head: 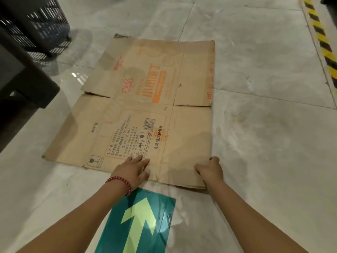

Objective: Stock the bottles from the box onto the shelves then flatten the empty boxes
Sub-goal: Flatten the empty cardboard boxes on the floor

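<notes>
A flattened cardboard box (145, 110) lies on the tiled floor (264, 134). Its print includes a barcode, handling symbols, "2603" and the Chinese words 食品储运包装箱. The left hand (132, 169), wearing a red bead bracelet (121, 183), presses flat, grip released, on the box's near edge. The right hand (210, 170) clenches the box's near right corner. A green arrow sticker (138, 221) lies just in front of the box; black crates (36, 24) stand beyond its far left corner.

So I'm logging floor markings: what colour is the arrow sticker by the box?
Light green arrow on a teal sticker, clearest in the head view.
</notes>
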Motion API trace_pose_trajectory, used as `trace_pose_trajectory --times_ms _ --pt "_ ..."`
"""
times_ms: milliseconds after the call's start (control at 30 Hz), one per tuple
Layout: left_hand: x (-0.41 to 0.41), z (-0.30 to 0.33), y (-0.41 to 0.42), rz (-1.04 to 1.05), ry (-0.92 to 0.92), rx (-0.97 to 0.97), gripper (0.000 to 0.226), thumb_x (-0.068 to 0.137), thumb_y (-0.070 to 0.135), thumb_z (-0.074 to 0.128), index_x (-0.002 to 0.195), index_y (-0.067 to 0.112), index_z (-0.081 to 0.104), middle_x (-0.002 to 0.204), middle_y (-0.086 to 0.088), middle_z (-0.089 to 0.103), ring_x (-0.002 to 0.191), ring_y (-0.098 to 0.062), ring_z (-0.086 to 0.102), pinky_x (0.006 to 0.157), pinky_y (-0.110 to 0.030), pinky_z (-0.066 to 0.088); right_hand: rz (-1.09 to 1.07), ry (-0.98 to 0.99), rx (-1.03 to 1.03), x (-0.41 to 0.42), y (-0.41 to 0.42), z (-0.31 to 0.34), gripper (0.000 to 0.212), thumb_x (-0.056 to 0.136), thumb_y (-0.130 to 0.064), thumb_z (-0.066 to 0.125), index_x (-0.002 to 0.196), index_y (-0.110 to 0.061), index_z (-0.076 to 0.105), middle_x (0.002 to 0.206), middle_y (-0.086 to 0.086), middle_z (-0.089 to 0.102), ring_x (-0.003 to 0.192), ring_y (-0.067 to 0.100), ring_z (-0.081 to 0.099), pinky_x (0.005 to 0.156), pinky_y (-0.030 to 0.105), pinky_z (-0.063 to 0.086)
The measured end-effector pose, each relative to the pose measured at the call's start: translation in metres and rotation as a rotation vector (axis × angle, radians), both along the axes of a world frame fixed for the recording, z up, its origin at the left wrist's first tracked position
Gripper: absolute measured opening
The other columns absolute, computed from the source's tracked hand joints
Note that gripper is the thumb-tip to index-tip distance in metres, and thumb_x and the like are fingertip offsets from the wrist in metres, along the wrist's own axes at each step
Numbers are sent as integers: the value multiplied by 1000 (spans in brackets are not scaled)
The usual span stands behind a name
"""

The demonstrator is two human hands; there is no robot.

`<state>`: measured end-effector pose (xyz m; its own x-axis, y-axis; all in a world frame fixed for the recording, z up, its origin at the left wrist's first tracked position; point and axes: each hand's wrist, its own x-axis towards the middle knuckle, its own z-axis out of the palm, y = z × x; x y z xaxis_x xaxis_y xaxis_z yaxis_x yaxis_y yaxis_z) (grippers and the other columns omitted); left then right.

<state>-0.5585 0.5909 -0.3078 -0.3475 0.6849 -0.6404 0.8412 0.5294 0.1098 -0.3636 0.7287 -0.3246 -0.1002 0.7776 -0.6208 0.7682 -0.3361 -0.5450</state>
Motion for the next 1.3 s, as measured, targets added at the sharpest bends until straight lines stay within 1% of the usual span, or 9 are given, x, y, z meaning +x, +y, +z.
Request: trace_pose_trajectory --times_ms 333,467,633,700,833,967,1067,1167,1300 --pt "10 0 -22 133 151 272 50 93 48 39 138 24 38 147 2 34 129 -16 40 104 -35 40 -2 -18 149 62 9 6 35 78 -23 72 108 -6 65 108 14 67 99 33 62 80 35 50" --pt "12 -1 -45 225 208 284 48 89 49 48 128 22 42 135 1 40 118 -16 44 95 -34 46 22 -131 170 125 3 11 25 77 -18 71 97 -5 67 98 16 68 89 33 62 66 32 43" --pt "13 -9 -75 562 208 244 49 76 50 65 110 21 44 112 -4 49 100 -20 47 87 -46 49 -90 -177 173 179 -8 23 7 81 -10 62 85 -4 60 79 12 60 66 26 51 59 33 39" --pt "12 -11 -80 626 228 177 58 72 55 68 109 16 46 111 -10 49 100 -28 48 87 -46 49 -123 -176 170 189 -10 24 6 83 -9 59 88 -6 56 87 15 61 66 25 48 60 32 36" --pt "8 -3 -76 802 251 82 83 57 65 75 114 12 46 110 -17 44 103 -35 43 81 -47 46 -176 -157 177 192 -15 25 36 84 -7 54 119 -4 47 110 20 59 87 32 52 67 33 35" --pt "4 -4 -78 930 246 -22 103 53 68 76 128 9 36 115 -20 43 103 -36 45 87 -46 47 -187 -155 160 192 -16 23 38 84 -4 54 121 -4 45 105 19 58 80 27 45 67 34 36" --pt "-6 -12 -89 969 212 -14 99 50 68 78 119 9 38 101 -19 51 89 -35 51 81 -45 51 -198 -175 140 191 -15 22 37 84 -3 51 120 -3 45 92 13 51 78 27 45 65 33 36" --pt "-11 2 -91 1059 148 97 77 56 59 80 96 2 46 89 -19 57 81 -35 55 75 -44 51 -228 -182 116 190 -12 19 38 83 -3 50 120 -2 44 101 17 56 82 31 49 67 34 38" --pt "-14 24 -90 1121 42 231 65 60 55 79 86 0 55 86 -21 61 80 -38 55 60 -42 44 -240 -178 165 191 -11 25 34 83 -24 62 107 -5 47 95 11 56 80 29 49 64 33 37"
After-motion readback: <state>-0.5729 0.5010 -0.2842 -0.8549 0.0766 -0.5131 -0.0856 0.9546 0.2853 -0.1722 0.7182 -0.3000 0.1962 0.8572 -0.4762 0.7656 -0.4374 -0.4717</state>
